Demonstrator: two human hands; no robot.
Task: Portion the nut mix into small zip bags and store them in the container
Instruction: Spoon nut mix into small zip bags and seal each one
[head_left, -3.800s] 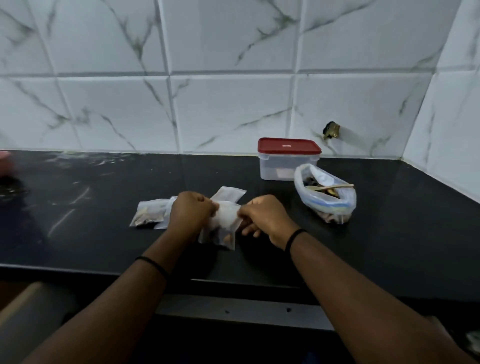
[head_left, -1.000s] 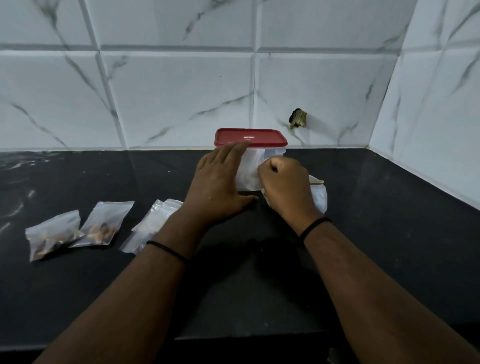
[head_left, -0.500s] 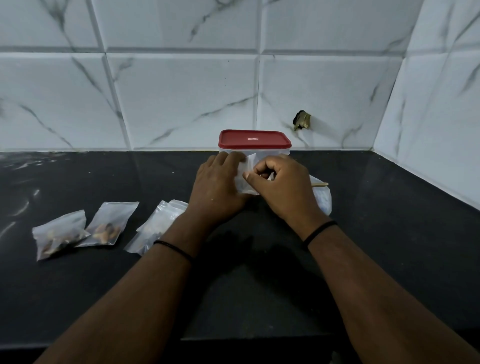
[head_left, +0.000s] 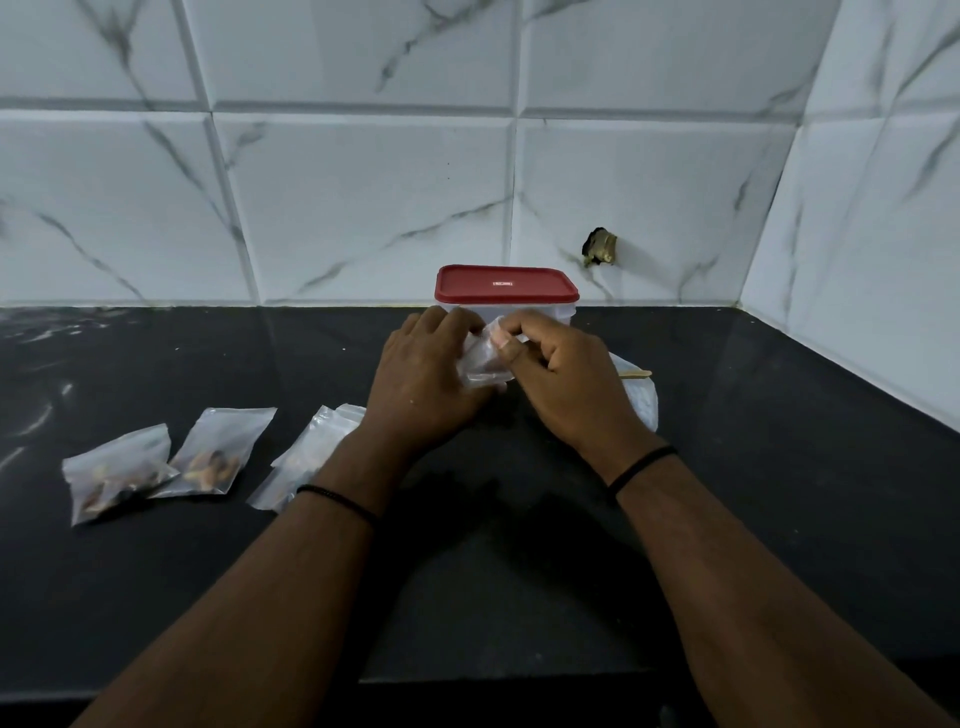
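left hand (head_left: 426, 379) grips small zip bag (head_left: 480, 361) | right hand (head_left: 558, 374) pinches it

Clear small zip bag (head_left: 483, 358) before red-lidded container (head_left: 506, 291), two filled bags (head_left: 161, 462) left

Bare counter (head_left: 519, 519) near; container (head_left: 506, 291) blocks behind hands (head_left: 498, 374).

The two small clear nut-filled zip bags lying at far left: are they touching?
Touching: in the head view the leftmost bag overlaps the corner of its neighbour.
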